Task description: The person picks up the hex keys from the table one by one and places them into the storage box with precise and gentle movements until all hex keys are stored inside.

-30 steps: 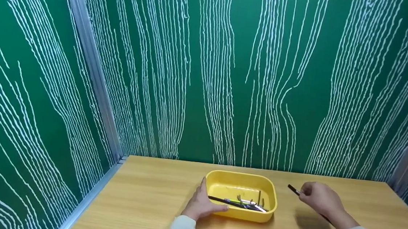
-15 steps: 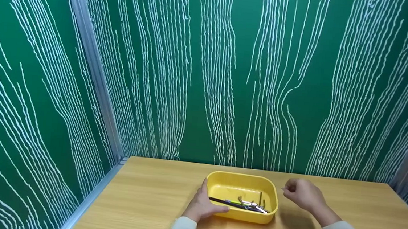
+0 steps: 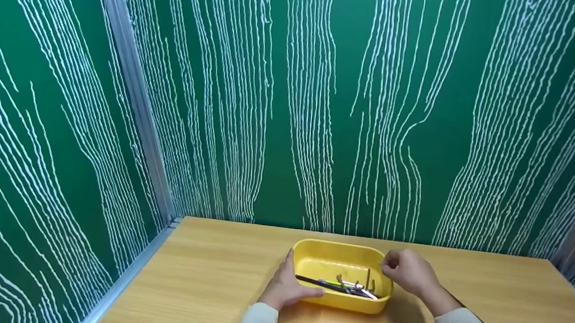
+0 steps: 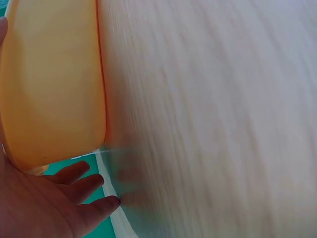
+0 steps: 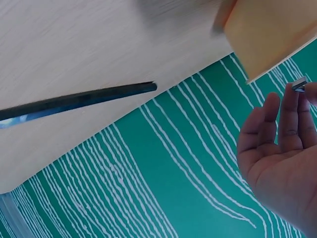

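Note:
A yellow plastic box [image 3: 338, 301] holds several slim items, among them a long black stick [image 3: 309, 281] and a white pen-like item [image 3: 369, 294]. My left hand [image 3: 285, 287] rests against the box's left corner, thumb along the near wall and fingers extended at the left side; the left wrist view shows those fingers straight. At the box's right rim, my right hand [image 3: 409, 271] pinches a small object with a silvery metal end [image 5: 299, 84] between thumb and index finger. Most of that object is hidden, so its kind is unclear.
The wooden table [image 3: 207, 263] ends at green walls [image 3: 286, 182] with white wavy lines at the back and left. A metal post [image 3: 139, 93] stands in the left corner. A dark strap end [image 5: 109, 94] crosses the right wrist view.
My right hand has moved left from beside the box to its right rim. The dark stick-like part seen earlier at its fingertips no longer shows in the head view. My left hand stays put.

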`<state>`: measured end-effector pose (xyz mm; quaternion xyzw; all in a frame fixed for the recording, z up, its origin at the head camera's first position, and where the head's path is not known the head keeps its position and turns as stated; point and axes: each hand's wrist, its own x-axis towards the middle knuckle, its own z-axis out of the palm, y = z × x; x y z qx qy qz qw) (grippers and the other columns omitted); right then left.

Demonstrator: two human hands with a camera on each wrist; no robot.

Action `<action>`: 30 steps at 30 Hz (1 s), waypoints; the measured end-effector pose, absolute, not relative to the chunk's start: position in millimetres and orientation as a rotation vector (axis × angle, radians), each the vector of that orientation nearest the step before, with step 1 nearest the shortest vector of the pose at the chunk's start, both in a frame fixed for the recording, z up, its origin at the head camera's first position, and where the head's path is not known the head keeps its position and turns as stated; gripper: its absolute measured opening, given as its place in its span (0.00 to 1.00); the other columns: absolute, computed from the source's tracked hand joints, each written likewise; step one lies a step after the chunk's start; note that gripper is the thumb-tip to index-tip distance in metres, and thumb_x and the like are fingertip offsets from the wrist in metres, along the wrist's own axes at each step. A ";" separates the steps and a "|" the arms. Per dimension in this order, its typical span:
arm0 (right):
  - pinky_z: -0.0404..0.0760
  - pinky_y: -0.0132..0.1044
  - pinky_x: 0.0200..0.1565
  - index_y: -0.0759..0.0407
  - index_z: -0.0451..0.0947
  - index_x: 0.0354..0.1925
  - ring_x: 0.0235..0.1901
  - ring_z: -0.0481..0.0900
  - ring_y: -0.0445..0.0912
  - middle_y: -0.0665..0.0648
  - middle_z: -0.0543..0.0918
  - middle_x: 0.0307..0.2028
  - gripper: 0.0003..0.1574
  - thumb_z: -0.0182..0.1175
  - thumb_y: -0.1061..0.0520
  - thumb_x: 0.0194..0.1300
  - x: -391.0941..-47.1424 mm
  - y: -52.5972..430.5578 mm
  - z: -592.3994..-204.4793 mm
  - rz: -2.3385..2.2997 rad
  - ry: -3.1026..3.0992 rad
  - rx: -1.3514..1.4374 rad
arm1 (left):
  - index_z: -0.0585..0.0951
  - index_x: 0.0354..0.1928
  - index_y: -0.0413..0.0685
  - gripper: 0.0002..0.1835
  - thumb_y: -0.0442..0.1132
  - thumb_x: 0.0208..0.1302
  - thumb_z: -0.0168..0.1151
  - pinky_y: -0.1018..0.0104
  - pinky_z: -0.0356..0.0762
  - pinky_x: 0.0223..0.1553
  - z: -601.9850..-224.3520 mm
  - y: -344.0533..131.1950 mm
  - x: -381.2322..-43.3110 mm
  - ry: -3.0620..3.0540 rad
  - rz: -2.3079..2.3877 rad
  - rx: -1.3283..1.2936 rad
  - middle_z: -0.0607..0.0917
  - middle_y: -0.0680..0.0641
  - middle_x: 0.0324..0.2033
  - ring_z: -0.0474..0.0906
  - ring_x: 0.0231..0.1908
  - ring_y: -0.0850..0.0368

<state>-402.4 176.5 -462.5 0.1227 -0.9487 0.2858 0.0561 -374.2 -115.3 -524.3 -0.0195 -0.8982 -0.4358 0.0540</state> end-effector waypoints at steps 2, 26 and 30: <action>0.72 0.32 0.24 0.52 0.76 0.24 0.24 0.70 0.44 0.50 0.76 0.23 0.04 0.61 0.55 0.51 -402.4 172.1 -463.7 0.884 -2.885 0.360 | 0.44 0.67 0.53 0.72 0.69 0.16 0.70 0.53 0.59 0.59 -524.0 -115.2 -374.4 -2.736 -1.312 -0.049 0.64 0.43 0.58 0.64 0.53 0.52; 0.72 0.32 0.24 0.50 0.75 0.22 0.24 0.71 0.44 0.50 0.75 0.22 0.06 0.62 0.54 0.51 -402.8 129.1 -483.2 0.958 -2.937 0.271 | 0.43 0.67 0.55 0.72 0.68 0.16 0.70 0.54 0.58 0.60 -524.0 -115.1 -373.5 -2.718 -1.346 -0.061 0.63 0.43 0.60 0.62 0.56 0.52; 0.69 0.32 0.24 0.49 0.74 0.20 0.23 0.70 0.44 0.50 0.75 0.21 0.06 0.62 0.54 0.51 -403.7 123.8 -488.9 0.922 -2.944 0.297 | 0.43 0.67 0.53 0.72 0.68 0.16 0.70 0.54 0.58 0.60 -525.6 -115.9 -373.3 -2.708 -1.344 -0.075 0.63 0.43 0.60 0.62 0.57 0.51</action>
